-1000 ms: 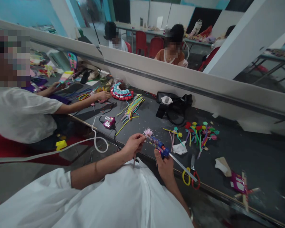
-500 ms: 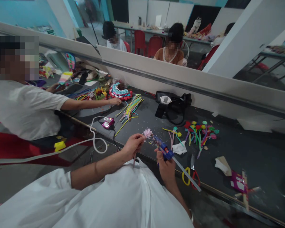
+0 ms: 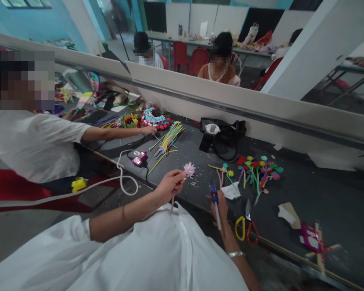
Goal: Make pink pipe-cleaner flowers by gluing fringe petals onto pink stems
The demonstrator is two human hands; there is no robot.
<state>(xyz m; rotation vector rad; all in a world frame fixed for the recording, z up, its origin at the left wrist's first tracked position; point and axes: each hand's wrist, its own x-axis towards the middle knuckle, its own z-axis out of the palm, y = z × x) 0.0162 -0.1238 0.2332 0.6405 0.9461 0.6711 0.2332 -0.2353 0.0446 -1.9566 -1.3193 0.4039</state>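
Note:
Between the closed fingers of my left hand [image 3: 171, 184] is a pale pink pipe-cleaner flower [image 3: 189, 169], its fluffy head pointing away from me and its stem hanging below the hand. My right hand [image 3: 221, 206] is wrapped round a blue glue gun [image 3: 214, 192], with a pale glue stick [image 3: 217, 216] sticking out of its back end. The gun stands apart from the flower, to its right. Close to my right hand lie a crumpled white paper [image 3: 231, 190] and scissors [image 3: 244, 226] with one yellow and one red handle.
Finished colourful flowers [image 3: 257, 167] lie to the right. A bundle of pipe cleaners [image 3: 170, 139] is near a co-worker's hand [image 3: 149, 130]. A purple box [image 3: 138, 158] with a white cable sits at left. A black bag [image 3: 224, 133] rests by the partition [image 3: 261, 101].
My right hand has drawn the glue gun away from the flower, to the right, and turned it to point more forward. My left hand stays nearly in place.

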